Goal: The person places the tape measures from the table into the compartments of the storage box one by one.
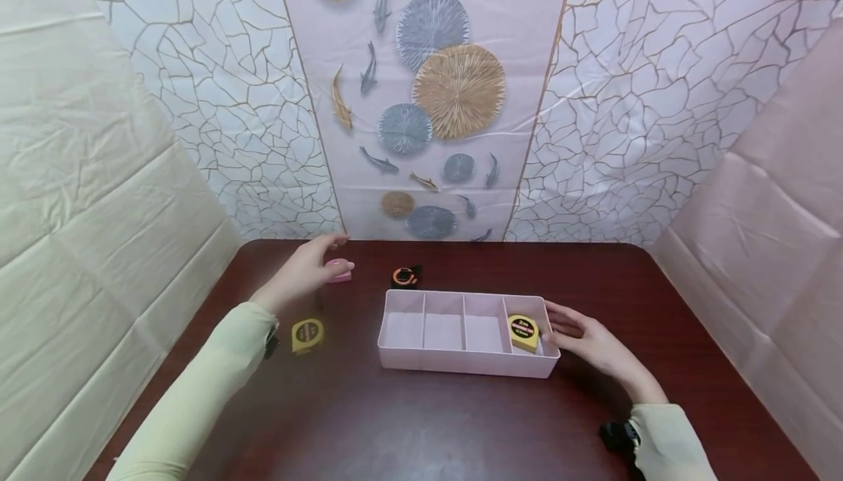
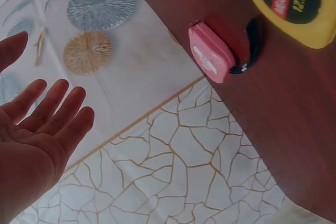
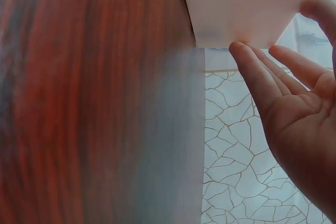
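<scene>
My left hand (image 1: 304,270), fingers spread and nothing in its grasp, hovers by a small pink tape measure (image 1: 339,270) near the table's back left. That pink tape measure (image 2: 211,53) has a black strap, apart from the hand in the left wrist view. Nearer the front lies a yellow tape measure (image 1: 307,333). With fairly straight fingers, my right hand (image 1: 590,342) touches the right end of a pale pink divided box (image 1: 461,361), its thumb at the rim. Another yellow tape measure (image 1: 524,332) leans in the box's rightmost compartment.
Behind the box's left part stands a black and orange tape measure (image 1: 404,277). The dark red-brown table (image 1: 421,422) runs back to a patterned cloth wall (image 1: 593,173), with pale cloth walls on both sides.
</scene>
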`<action>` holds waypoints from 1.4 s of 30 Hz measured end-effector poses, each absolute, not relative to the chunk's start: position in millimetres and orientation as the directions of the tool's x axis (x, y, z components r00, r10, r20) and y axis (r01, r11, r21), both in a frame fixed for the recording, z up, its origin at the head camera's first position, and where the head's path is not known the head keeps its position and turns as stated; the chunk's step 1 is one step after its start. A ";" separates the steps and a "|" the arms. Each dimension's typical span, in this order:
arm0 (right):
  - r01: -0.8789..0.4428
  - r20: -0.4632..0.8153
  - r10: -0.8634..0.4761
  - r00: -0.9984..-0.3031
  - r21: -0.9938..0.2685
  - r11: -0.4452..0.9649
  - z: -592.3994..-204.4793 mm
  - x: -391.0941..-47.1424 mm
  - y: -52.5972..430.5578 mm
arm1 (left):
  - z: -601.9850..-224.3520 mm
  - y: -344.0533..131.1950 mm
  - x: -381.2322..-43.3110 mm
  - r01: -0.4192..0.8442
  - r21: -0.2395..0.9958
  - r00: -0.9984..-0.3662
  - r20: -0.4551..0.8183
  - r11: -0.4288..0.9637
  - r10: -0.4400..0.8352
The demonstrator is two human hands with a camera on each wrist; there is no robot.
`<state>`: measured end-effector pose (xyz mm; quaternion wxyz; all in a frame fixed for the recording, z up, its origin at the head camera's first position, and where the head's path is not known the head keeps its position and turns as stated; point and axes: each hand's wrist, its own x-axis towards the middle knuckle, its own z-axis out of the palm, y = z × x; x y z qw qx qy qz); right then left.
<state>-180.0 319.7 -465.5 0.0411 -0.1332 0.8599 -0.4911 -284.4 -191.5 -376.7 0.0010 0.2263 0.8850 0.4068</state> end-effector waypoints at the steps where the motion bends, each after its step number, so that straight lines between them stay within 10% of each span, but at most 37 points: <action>1: -0.192 0.063 -0.271 -0.960 -0.857 0.478 -465.6 -179.9 320.2 | -377.8 -192.0 -283.8 0.393 0.736 -0.897 0.175 0.551 0.406; 42: -0.208 0.070 -0.282 -0.957 -0.843 0.496 -468.6 -182.6 322.9 | -405.6 -214.8 -266.8 0.425 0.598 -0.902 0.221 0.680 0.370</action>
